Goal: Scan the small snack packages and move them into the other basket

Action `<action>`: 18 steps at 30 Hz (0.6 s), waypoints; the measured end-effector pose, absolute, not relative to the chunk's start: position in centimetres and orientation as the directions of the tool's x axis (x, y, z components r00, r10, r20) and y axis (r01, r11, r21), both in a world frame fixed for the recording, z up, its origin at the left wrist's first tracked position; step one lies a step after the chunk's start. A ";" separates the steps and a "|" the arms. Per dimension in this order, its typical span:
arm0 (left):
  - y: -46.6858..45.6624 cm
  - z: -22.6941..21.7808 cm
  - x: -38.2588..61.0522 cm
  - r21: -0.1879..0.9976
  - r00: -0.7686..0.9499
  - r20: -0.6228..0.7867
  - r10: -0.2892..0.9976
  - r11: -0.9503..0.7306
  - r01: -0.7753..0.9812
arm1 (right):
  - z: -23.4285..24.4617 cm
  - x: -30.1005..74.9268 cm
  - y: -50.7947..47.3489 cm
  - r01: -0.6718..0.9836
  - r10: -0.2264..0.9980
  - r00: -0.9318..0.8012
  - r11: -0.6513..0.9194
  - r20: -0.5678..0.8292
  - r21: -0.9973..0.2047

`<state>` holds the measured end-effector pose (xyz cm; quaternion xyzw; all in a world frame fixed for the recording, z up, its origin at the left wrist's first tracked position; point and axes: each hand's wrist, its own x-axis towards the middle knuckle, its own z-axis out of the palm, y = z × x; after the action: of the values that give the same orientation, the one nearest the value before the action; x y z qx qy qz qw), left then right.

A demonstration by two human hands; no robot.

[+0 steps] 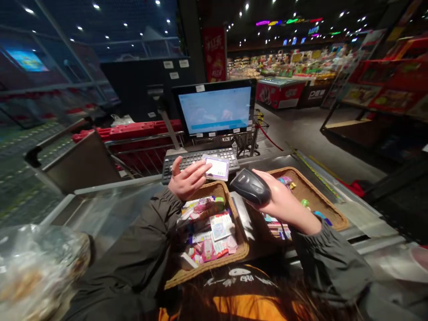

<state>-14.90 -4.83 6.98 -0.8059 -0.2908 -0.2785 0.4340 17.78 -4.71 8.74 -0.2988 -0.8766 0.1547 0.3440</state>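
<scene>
- Left hand point(189, 179): narrow hold, fingers extended, carrying a small flat packet with a lilac border and white label point(217, 168) at the fingertips; the label faces up, with no fingers over it.
- Right hand point(282, 200): closed around a black plastic handheld barcode scanner point(250, 186); its front end lies just beside the packet, apparently not touching.
- Technique note: the uncovered label and the scanner's closeness look favourable for a clean read; the scanner's window is hidden.
- Below the hands: a woven brown wicker tray point(209, 266) of mixed small packaged goods, and a second wicker tray point(321, 200) to the right.
- Both trays rest on a stainless-steel tabletop point(374, 225).
- Beyond the packet: a black keyboard point(197, 160) and a lit flat monitor point(214, 107).
</scene>
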 end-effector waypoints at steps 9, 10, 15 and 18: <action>-8.6 8.0 -20.3 -0.539 0.636 0.750 0.184 -0.388 0.748 | 10.0 11.9 -6.8 0.321 0.530 -0.699 0.833 0.481 -0.451; -8.9 8.0 -20.7 -0.546 0.638 0.749 0.179 -0.377 0.748 | 10.0 11.5 -7.1 0.322 0.530 -0.705 0.831 0.472 -0.453; -9.5 8.0 -22.0 -0.550 0.634 0.753 0.177 -0.360 0.754 | 10.2 10.2 -8.1 0.343 0.551 -0.723 0.810 0.416 -0.476; -9.7 8.1 -22.3 -0.551 0.631 0.754 0.181 -0.348 0.759 | 10.4 10.0 -8.7 0.345 0.561 -0.721 0.800 0.407 -0.491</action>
<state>-22.27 -9.72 8.07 -0.7642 -0.3075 -0.2999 0.4812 9.97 -8.67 10.44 -0.2499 -0.9070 0.1941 0.2779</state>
